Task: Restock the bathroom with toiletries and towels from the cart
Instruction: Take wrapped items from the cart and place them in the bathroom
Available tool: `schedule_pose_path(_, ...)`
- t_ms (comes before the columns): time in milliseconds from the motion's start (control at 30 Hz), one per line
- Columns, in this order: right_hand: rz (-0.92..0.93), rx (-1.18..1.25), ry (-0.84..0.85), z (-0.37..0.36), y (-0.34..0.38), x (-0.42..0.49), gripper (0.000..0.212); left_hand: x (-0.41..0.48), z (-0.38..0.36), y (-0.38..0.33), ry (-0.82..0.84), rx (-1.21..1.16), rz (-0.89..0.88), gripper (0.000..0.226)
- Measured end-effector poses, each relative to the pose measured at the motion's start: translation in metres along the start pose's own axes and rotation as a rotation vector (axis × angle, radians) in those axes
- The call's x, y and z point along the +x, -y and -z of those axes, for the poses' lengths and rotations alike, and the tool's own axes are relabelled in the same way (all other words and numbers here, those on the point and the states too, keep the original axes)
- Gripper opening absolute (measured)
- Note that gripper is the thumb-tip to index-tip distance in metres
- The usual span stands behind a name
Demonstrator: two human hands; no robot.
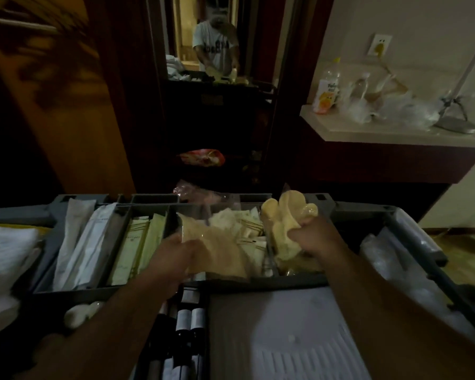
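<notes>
A grey cart tray (74,290) with several compartments stands in front of me. My left hand (173,255) grips a beige plastic-wrapped packet (217,256) over the middle compartment, which holds cream sachets (251,224). My right hand (310,234) grips a bunch of pale yellow wrapped items (285,218) above the right compartment. White long packets (85,242) and cream boxed toiletries (140,242) fill the left compartments. Small dark bottles (188,322) lie below the tray. A white towel (3,248) sits at the far left.
A white counter (368,130) at the right carries a juice bottle (327,89), clear plastic bags and a metal stand. A dark mirror (217,45) ahead reflects a person. A wooden door stands at the left. A white liner (299,333) covers the cart's near right side.
</notes>
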State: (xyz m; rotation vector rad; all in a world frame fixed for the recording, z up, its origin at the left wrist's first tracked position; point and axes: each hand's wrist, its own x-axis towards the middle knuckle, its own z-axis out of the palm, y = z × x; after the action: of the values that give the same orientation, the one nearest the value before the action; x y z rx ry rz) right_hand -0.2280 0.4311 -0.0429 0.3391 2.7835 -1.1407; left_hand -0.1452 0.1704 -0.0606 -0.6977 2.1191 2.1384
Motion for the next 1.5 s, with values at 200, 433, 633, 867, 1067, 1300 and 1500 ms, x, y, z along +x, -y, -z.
schedule_pose_path(200, 0.141, 0.291, -0.064, -0.054, 0.066, -0.014, 0.026, -0.023, 0.065, 0.007, -0.176, -0.261, 0.025, 0.015)
schedule_pose_path(433, 0.286, 0.447, 0.059, -0.099, 0.115, -0.094, 0.037, -0.092, 0.149, 0.011, -0.310, -0.334, -0.089, 0.015)
schedule_pose_path(633, 0.307, 0.526, 0.187, -0.129, 0.146, -0.192, 0.024, -0.177, 0.213, 0.020, -0.447, -0.316, -0.219, 0.010)
schedule_pose_path(867, 0.377, 0.449, 0.373, -0.152, 0.137, -0.304, 0.019, -0.280, 0.247, 0.068, -0.469, -0.205, -0.254, 0.012)
schedule_pose_path(1067, 0.441, 0.264, 0.506, -0.174, 0.119, -0.377, 0.026, -0.357, 0.261, 0.127, -0.430, -0.351, -0.215, 0.013)
schedule_pose_path(1300, 0.585, 0.016, 0.774, -0.206, 0.109, -0.449, 0.015, -0.432, 0.280, 0.174, -0.522, -0.406, -0.169, 0.013)
schedule_pose_path(1500, 0.676, -0.099, 1.075, -0.266, 0.103, -0.514, 0.045, -0.498, 0.301, 0.225, -0.644, -0.472, -0.080, 0.017)
